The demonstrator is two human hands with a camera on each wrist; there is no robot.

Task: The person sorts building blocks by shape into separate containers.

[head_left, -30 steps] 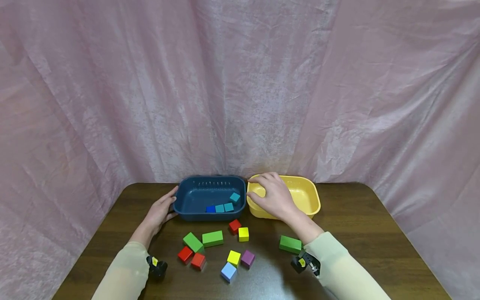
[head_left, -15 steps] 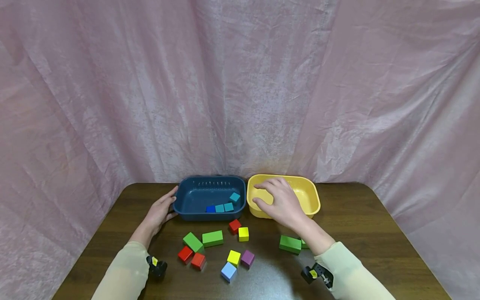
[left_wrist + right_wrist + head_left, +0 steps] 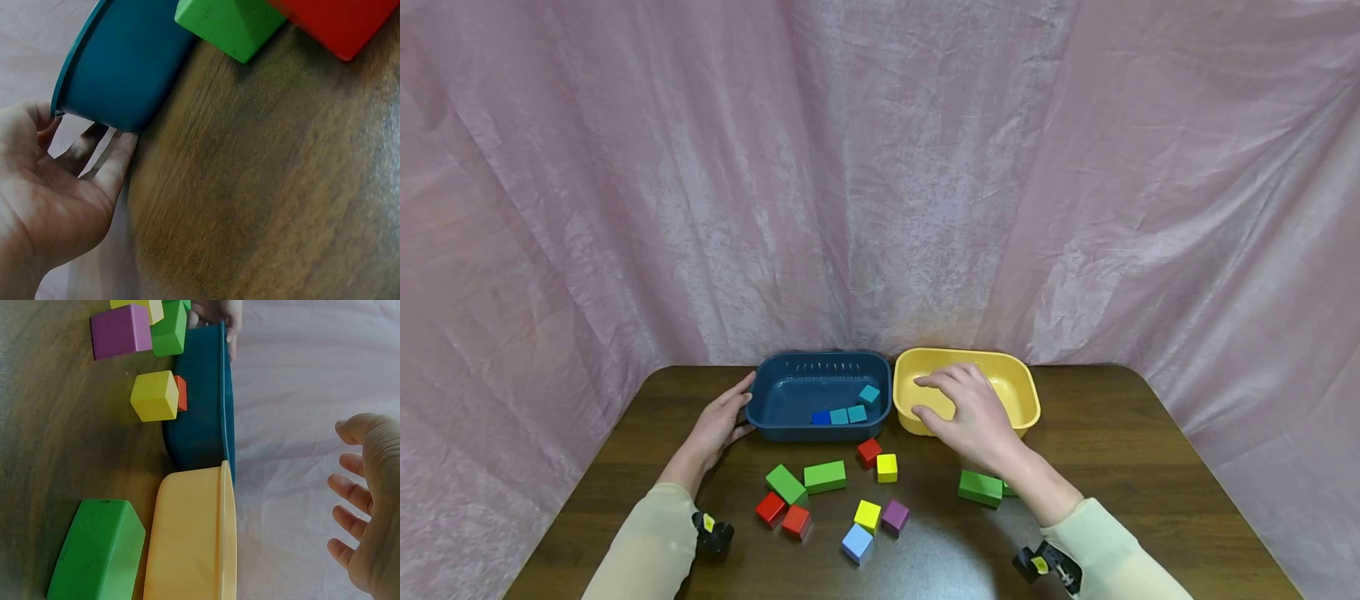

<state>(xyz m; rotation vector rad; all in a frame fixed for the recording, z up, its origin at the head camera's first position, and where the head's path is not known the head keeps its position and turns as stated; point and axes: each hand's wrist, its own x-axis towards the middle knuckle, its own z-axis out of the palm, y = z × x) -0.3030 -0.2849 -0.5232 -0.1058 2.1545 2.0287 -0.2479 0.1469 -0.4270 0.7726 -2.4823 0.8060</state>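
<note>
My left hand (image 3: pixel 715 427) lies against the left end of the dark blue basin (image 3: pixel 790 434). Up close in the left wrist view, extended fingers (image 3: pixel 115 164) touch the basin's wall and rim. Inside that basin, at its right side, are several small blue and teal cubes (image 3: pixel 839 417). Over the yellow basin (image 3: pixel 1028 400) hovers my right hand (image 3: pixel 973 421), thumb apart from loosely bent fingers, holding nothing. In the right wrist view this hand (image 3: pixel 381 500) is raised above the rim of the yellow basin (image 3: pixel 187 544).
In front of the basins lie red (image 3: pixel 797 522), yellow (image 3: pixel 887 468), purple (image 3: pixel 895 517) and light blue (image 3: pixel 857 543) cubes. Green blocks (image 3: pixel 825 477) lie at the left, with another green block (image 3: pixel 980 488) near my right forearm. A pink curtain (image 3: pixel 880 183) hangs behind the table.
My right hand has drawn back from the left rim of the yellow basin, moving right and slightly toward me. The left hand and the blocks have stayed in place.
</note>
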